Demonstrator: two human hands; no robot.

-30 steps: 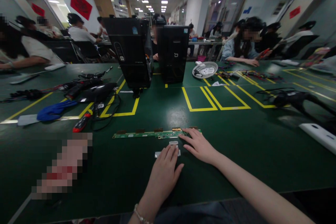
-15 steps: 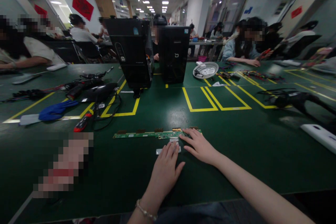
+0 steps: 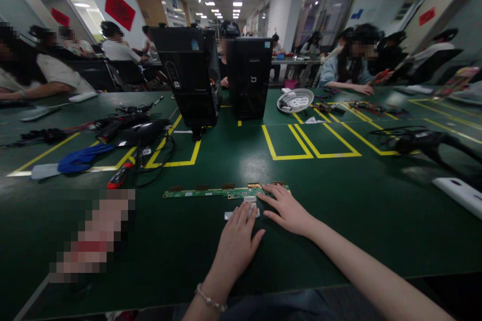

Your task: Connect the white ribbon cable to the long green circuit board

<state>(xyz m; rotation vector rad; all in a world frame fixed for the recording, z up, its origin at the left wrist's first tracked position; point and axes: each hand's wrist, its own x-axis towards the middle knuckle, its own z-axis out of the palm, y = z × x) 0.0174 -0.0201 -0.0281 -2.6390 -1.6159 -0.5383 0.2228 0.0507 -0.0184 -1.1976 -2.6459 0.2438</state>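
A long, narrow green circuit board [image 3: 211, 193] with copper-coloured tabs along its far edge lies flat on the green table [image 3: 158, 251]. My right hand [image 3: 284, 209] rests palm down with fingers spread, its fingertips on the board's right part and covering some of it. Closer to me, my left hand [image 3: 239, 233] lies flat, thumb apart, over a small white and silvery strip [image 3: 228, 215] at the board's near edge. The fingers hide the middle of that strip, so I cannot tell how it joins the board. Neither hand is gripping anything.
Two black computer towers [image 3: 188, 80] stand at the back. Left lie a red-and-black screwdriver [image 3: 119, 175], a blue glove [image 3: 81, 158] and black cables [image 3: 154, 158]. A white basket [image 3: 295, 100] sits behind on the right, a white device [image 3: 457, 195] at far right. Other people sit around.
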